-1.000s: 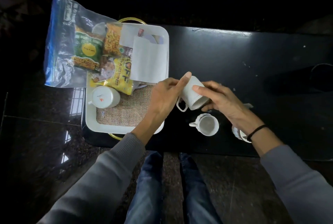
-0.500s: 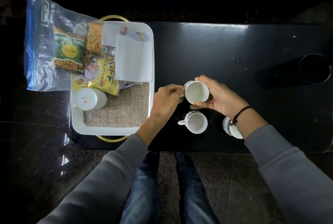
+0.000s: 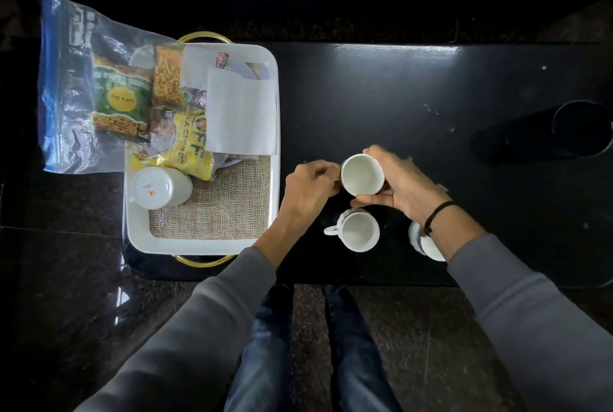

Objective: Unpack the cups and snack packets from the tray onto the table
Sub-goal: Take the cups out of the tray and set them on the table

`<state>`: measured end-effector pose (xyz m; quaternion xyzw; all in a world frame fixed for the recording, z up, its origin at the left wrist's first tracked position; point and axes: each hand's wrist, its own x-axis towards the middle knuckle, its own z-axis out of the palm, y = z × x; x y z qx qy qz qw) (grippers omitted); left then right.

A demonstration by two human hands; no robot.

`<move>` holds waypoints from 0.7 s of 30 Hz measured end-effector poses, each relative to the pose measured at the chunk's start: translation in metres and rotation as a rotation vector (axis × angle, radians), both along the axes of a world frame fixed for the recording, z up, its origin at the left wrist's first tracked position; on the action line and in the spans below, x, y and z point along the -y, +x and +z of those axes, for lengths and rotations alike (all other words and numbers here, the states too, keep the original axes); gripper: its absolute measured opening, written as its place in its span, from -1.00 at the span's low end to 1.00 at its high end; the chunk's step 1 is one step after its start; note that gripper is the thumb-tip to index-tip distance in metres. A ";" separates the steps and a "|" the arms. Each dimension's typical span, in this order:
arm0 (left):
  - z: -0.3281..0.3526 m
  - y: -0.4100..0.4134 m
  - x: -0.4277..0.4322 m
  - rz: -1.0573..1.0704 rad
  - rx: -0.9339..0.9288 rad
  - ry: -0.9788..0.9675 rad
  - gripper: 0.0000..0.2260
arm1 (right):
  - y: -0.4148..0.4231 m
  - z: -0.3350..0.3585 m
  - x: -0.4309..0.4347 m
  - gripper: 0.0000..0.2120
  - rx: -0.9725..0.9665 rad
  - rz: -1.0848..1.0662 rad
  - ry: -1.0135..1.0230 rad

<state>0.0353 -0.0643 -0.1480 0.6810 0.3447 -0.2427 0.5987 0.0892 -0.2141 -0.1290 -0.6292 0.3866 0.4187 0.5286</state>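
A white cup (image 3: pixel 361 174) stands mouth up on the black table (image 3: pixel 414 86), just right of the tray. My right hand (image 3: pixel 401 182) wraps its far side and my left hand (image 3: pixel 310 189) pinches its handle. A second white cup (image 3: pixel 359 229) stands upright just in front of it. A third cup (image 3: pixel 423 242) lies partly hidden under my right wrist. The white tray (image 3: pixel 274 133) with gold handles holds one cup (image 3: pixel 158 186) on its side, yellow and orange snack packets (image 3: pixel 185 142) and white paper (image 3: pixel 240 113).
A clear zip bag (image 3: pixel 79 86) with a green snack packet (image 3: pixel 121 99) hangs off the tray's left side. Burlap cloth (image 3: pixel 225 206) lines the tray. A dark round object (image 3: pixel 580 126) sits at the table's right end. My legs are below the table's front edge.
The cup in my hands has turned from tilted to mouth up and come down to the table behind the second cup. My left hand has shifted to its handle.
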 end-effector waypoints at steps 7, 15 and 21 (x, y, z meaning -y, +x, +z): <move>0.006 0.000 0.002 -0.078 -0.002 0.058 -0.77 | 0.003 0.006 0.000 -0.55 0.103 0.258 -0.302; 0.029 0.000 -0.005 -0.207 0.129 0.257 -0.78 | 0.001 0.027 -0.008 -0.50 0.457 0.806 -0.800; 0.050 -0.003 -0.036 -0.264 0.217 0.395 -0.80 | 0.001 0.037 -0.050 -0.62 0.576 0.850 -0.740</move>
